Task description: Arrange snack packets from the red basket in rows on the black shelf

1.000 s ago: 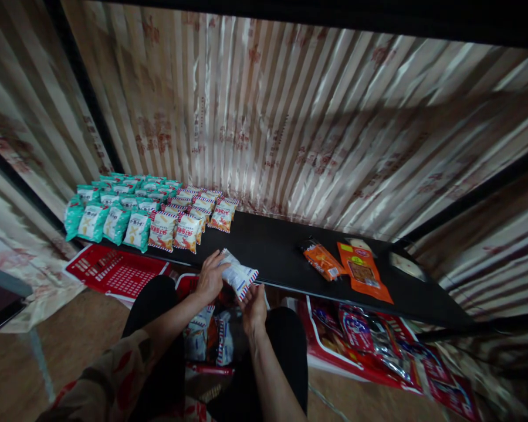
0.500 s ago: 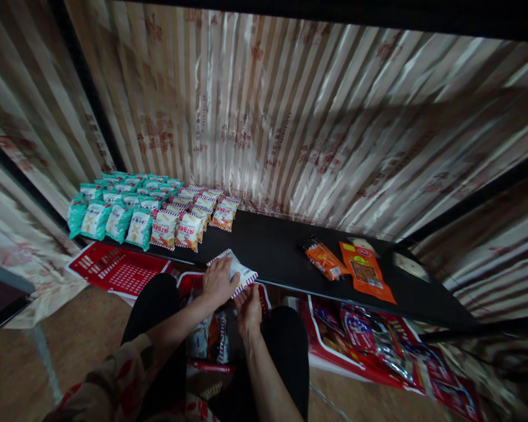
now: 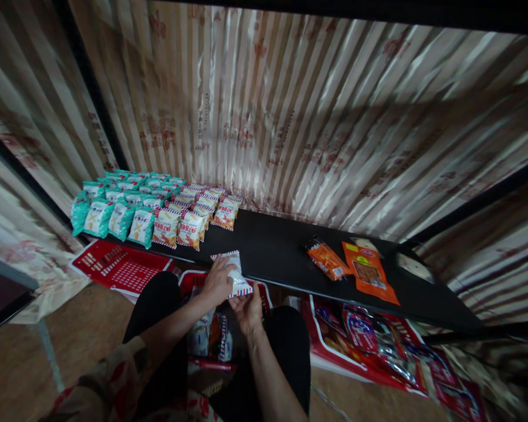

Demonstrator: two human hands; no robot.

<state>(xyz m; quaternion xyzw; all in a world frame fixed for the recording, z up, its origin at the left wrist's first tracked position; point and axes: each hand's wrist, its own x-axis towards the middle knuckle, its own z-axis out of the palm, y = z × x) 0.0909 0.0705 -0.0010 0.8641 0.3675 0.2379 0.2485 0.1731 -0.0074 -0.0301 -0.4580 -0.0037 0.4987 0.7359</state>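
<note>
A small white snack bag (image 3: 241, 282) with red-and-blue striped ends is between my hands, at the front edge of the black shelf (image 3: 273, 246). My left hand (image 3: 219, 281) lies over its left side, fingers closed on it. From below, my right hand (image 3: 248, 309) grips the bag's lower striped end. To the left on the shelf, snack bags with striped ends (image 3: 191, 227) stand upright in rows. Beside them are rows of teal snack bags (image 3: 141, 225).
An orange packet (image 3: 328, 261) and a flat orange bag (image 3: 368, 271) lie on the shelf's right part. Below, a red basket (image 3: 268, 296) holding packets sits between my knees. Another red basket (image 3: 334, 349) with packets is at right, and a red basket (image 3: 123, 269) at left.
The snack bag has turned in my hands, its lower striped end now closer to level. My left hand has shifted slightly with it, and the right hand has moved a little lower.
</note>
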